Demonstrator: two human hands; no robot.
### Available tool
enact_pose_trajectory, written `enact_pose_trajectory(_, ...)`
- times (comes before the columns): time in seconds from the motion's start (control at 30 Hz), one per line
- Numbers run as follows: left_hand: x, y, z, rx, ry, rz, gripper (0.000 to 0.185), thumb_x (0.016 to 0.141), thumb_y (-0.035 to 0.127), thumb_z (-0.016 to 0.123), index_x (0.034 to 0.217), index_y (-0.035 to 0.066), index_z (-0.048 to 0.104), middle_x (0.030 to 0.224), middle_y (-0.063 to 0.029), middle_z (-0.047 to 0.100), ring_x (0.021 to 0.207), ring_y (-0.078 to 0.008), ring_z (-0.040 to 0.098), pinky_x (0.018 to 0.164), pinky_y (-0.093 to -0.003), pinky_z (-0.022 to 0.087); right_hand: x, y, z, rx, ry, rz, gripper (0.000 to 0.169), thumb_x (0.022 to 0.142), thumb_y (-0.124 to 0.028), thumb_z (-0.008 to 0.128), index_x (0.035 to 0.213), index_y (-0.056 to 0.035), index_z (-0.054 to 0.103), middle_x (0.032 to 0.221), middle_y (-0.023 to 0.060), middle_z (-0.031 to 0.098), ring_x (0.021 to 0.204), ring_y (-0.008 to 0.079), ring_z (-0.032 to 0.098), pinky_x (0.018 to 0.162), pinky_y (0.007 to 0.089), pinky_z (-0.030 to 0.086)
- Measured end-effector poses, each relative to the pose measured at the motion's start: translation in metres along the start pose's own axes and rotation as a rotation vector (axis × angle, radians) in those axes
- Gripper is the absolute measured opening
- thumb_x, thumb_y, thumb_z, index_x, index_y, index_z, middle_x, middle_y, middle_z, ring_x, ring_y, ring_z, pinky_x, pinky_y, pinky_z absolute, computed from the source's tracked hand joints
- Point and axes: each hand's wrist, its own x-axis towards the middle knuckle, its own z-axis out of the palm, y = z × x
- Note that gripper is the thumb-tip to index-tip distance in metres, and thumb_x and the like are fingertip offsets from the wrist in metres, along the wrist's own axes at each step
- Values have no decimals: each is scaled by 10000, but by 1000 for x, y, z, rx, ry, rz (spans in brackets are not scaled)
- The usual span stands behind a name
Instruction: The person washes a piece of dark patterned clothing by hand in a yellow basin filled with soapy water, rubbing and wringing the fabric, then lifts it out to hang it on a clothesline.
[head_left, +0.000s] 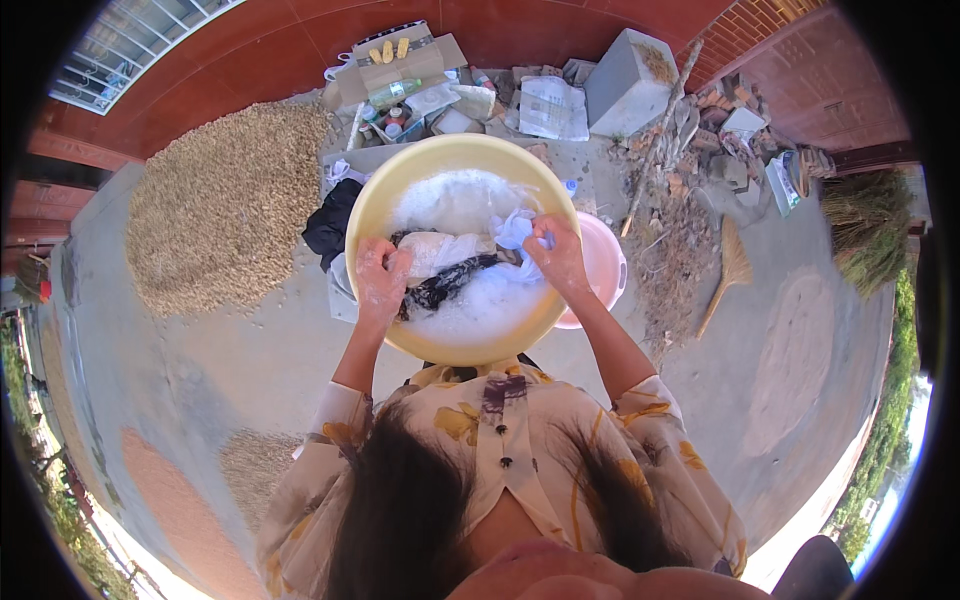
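Observation:
A round yellow plastic basin (461, 352) stands in front of me, with white suds (480, 304) and wet laundry in it. My right hand (556, 251), at the basin's right side, has its fingers closed on a light blue cloth (513, 228). At the left side, my left hand (381, 276) is curled at the end of a dark wet cloth (442, 287); whether it grips the cloth is hidden by the fingers. Between the hands lies a whitish cloth (431, 253), partly under foam. Foam clings to both hands.
A pink basin (606, 262) sits partly behind the yellow one. Black cloth (328, 221) lies at its left. Beyond are a cardboard box (401, 71) with corn cobs, bottles and a pale block (630, 86). A large heap of peanut-like pods (225, 202) is left, a broom (727, 270) right.

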Motion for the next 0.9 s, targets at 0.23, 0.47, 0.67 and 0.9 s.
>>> enact_pose_trajectory(0.23,-6,17,64,660,-177,143,565,911,386,580,1447,290,429,1475,-212,372,1283,-490,408,988,-656,330,5,-21,70,-723,-163,-301,572,922,-423,542,1412,-137,474,1272,168,589,1289,435,410,1011,599,312)
enact_pose_trajectory(0.47,50,-46,138,695,-587,-340,515,946,403,489,1424,213,491,1478,-237,406,1270,-454,479,1037,-624,314,52,-7,101,-946,-581,-54,374,922,-251,482,1258,-130,596,1201,192,617,1160,390,566,911,572,393)
enact_pose_trajectory(0.67,52,-152,172,477,-702,-353,570,961,459,445,1338,43,543,1356,-239,530,1243,-344,517,1091,-496,323,94,19,119,-955,-989,116,311,906,-267,498,1129,-107,644,1167,195,624,1098,302,612,885,495,461)
enact_pose_trajectory(0.9,102,-92,133,765,-359,82,511,960,406,475,1266,21,613,1244,-263,605,1237,-418,513,1100,-431,351,101,22,119,-338,-96,211,394,930,-415,562,889,-57,722,844,162,703,843,280,683,811,409,524)
